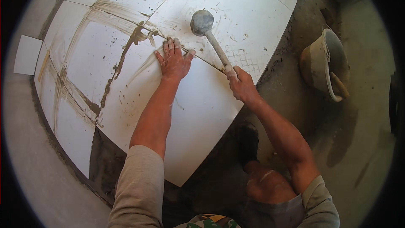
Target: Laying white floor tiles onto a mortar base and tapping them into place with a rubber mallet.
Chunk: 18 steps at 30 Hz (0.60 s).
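Observation:
My right hand point(242, 85) is closed round the lower end of a mallet's pale handle. The mallet point(202, 22) has a rounded, grey, dusty head, which is over the large white tile point(253, 8) on the far side of a joint. My left hand point(174, 61) lies flat with fingers spread at the far edge of the nearest white floor tile point(198, 122), its fingertips by the joint. Whether the mallet head touches the tile I cannot tell. Grey-brown mortar smears the joints left of my left hand.
A mortar-stained bucket point(314, 61) with a curved handle stands tilted on the bare floor at the right. Small white tile pieces point(28, 55) lie by the left wall. Bare dark ground point(107, 156) borders the tiles, and my knee point(270, 185) is at the lower right.

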Tool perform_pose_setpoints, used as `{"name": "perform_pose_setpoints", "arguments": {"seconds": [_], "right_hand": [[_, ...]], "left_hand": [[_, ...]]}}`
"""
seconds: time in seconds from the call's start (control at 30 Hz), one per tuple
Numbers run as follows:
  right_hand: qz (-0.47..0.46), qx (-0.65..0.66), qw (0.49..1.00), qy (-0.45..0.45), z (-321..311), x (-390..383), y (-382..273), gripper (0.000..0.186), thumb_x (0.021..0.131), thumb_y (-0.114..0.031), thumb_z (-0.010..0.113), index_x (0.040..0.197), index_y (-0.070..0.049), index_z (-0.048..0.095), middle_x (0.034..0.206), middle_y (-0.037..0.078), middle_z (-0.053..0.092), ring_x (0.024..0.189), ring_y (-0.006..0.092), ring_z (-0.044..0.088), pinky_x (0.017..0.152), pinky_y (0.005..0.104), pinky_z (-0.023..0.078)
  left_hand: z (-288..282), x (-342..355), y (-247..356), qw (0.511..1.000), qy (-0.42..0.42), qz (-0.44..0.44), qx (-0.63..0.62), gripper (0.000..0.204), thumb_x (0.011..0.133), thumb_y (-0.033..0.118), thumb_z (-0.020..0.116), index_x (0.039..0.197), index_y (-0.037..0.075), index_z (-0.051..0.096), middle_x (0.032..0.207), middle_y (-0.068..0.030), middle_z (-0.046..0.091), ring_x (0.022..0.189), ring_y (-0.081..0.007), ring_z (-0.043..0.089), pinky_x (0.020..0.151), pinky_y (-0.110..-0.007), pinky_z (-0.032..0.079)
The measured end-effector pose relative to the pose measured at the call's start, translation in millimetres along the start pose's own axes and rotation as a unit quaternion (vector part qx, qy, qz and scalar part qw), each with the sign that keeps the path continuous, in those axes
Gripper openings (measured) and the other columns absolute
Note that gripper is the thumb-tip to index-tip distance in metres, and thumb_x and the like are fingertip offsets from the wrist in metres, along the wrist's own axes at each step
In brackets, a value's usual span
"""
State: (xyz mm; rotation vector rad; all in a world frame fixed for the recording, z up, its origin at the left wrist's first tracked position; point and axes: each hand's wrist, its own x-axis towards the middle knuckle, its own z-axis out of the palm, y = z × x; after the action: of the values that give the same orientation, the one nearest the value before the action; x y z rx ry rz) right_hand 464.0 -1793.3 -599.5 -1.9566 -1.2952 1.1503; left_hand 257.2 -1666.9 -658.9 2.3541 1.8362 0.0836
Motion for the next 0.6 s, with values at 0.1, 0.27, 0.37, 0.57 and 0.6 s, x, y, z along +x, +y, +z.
{"name": "perform_pose_setpoints", "arguments": {"seconds": [0.1,0.27,0.37,0.57,0.6], "right_hand": [[0.008,-0.013,1.000,0.002,3.4,24.5,3.8,0.048,0.100,-0.046,0.044,0.084,-0.001,0.050,0.062,0.008,0.049,0.056,0.0169,0.050,0.053,0.0351,0.043],[-0.026,-0.113,0.993,0.022,6.9,32.9,10.1,0.051,0.100,-0.048,0.043,0.085,0.000,0.051,0.064,0.014,0.052,0.059,0.0214,0.053,0.059,0.0392,0.046],[-0.034,-0.122,0.992,0.018,3.2,28.2,-2.0,0.048,0.101,-0.044,0.043,0.086,0.001,0.052,0.066,0.018,0.055,0.061,0.0273,0.054,0.061,0.0419,0.046],[-0.112,0.007,0.993,0.019,-2.7,10.5,-37.5,0.038,0.100,-0.035,0.047,0.090,0.002,0.053,0.072,0.030,0.058,0.073,0.0487,0.058,0.065,0.0541,0.044],[-0.109,-0.047,0.992,0.037,-0.2,11.7,-28.5,0.039,0.100,-0.036,0.046,0.089,0.001,0.052,0.072,0.029,0.058,0.072,0.0490,0.058,0.065,0.0546,0.044]], "left_hand": [[8.2,1.1,8.7,0.999,0.035,-0.019,0.014,0.089,0.092,0.065,0.038,0.149,-0.001,0.020,0.157,-0.0211,0.016,0.146,-0.0344,0.013,0.113,-0.063,0.002],[7.4,4.0,15.8,0.999,0.014,-0.034,0.013,0.092,0.091,0.068,0.037,0.149,-0.001,0.019,0.157,-0.0209,0.016,0.146,-0.0341,0.013,0.112,-0.064,-0.001],[4.1,2.4,13.8,0.999,-0.004,-0.033,0.021,0.093,0.091,0.068,0.036,0.149,-0.002,0.020,0.157,-0.0211,0.017,0.146,-0.0340,0.013,0.112,-0.063,-0.002],[-1.9,4.5,10.0,0.999,-0.001,-0.025,0.022,0.093,0.090,0.068,0.037,0.148,-0.003,0.022,0.155,-0.0222,0.020,0.146,-0.0342,0.015,0.114,-0.060,-0.002],[-0.7,5.0,12.0,0.999,-0.001,-0.025,0.021,0.093,0.090,0.068,0.037,0.148,-0.003,0.022,0.155,-0.0222,0.020,0.146,-0.0342,0.015,0.114,-0.060,-0.002]]}}
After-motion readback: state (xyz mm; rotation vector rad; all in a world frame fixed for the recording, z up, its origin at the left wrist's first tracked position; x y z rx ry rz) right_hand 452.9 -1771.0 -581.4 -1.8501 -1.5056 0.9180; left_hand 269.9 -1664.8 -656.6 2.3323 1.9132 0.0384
